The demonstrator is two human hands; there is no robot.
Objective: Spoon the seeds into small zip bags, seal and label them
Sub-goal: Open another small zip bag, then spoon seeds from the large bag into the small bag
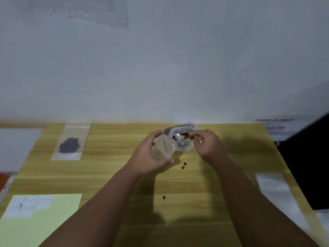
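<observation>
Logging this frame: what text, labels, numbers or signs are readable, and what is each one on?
"JANGAN DI CABUT": orange handwriting on the white sign at the far right, past the table; blurred, so only a likely reading.
Lines below it on that sign: too blurred to read.
The white labels on the pale green sheet: faint marks, unreadable.
The filled zip bag: no text visible.

Left hand [148, 155] grips bag [163, 147], right hand [207, 146] spoon [179, 139]
</observation>
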